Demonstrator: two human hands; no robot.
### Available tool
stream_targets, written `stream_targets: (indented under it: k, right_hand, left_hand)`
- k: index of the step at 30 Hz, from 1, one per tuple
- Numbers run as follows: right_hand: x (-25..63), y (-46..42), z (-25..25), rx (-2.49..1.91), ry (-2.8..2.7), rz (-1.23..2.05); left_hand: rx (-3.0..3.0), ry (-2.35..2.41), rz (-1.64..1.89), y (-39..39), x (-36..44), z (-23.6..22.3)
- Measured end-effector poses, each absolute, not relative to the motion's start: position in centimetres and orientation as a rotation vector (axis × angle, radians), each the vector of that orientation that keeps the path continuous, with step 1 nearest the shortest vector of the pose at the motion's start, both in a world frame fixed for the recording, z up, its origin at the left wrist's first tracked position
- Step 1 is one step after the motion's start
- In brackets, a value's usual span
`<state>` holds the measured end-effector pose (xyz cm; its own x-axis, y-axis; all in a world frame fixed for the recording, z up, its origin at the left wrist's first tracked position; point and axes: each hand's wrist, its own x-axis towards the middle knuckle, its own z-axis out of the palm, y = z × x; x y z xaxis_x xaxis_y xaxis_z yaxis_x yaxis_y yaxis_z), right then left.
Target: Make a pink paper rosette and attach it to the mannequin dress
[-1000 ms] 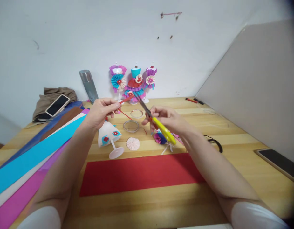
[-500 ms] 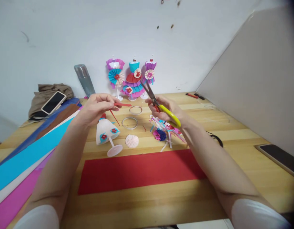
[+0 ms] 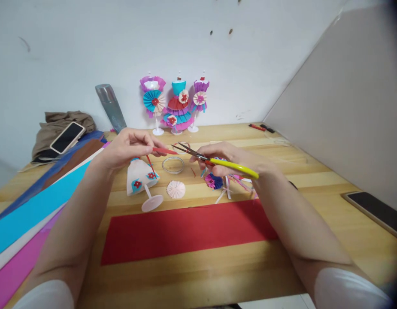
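Note:
My left hand [image 3: 125,148] pinches a thin red paper strip [image 3: 164,151] above the wooden table. My right hand [image 3: 228,159] grips yellow-handled scissors [image 3: 232,168], held nearly level, with the blades [image 3: 188,151] slightly parted right at the strip's free end. Below my left hand a white paper dress on a stand [image 3: 140,180] lies tipped over. A pale pleated rosette [image 3: 176,189] and two clear rings [image 3: 173,165] lie between my hands on the table.
A red paper sheet [image 3: 185,231] lies in front of me. Long coloured sheets [image 3: 31,210] fan out at left. Three finished paper dresses [image 3: 177,105] stand by the wall beside a grey bottle [image 3: 110,107]. Phones lie at far left [image 3: 67,137] and right [image 3: 375,212]. Paper scraps [image 3: 222,182] sit under my right hand.
My right hand has swung the scissors down from pointing upward to nearly level and brought the blades to the strip's end. My left hand has stayed put, holding the strip.

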<state>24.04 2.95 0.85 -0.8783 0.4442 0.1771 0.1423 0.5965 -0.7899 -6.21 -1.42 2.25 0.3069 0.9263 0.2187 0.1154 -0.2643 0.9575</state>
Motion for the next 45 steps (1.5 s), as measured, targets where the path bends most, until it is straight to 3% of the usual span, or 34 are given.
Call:
stream_targets:
  k: [8,32,45]
  right_hand:
    - [23.9,3.0,0.9,-0.502,-2.530,1.048]
    - [24.0,3.4,-0.1,-0.498,-2.449,1.268]
    - [24.0,3.5,0.0,-0.522,-2.473,1.218]
  left_hand:
    - [1.650,1.004,1.082,-1.7,-6.0,2.2]
    - [1.908,0.952,0.975,-0.5,-6.3,1.7]
    - [1.821,0.978,1.023,-0.9,-5.7,2.0]
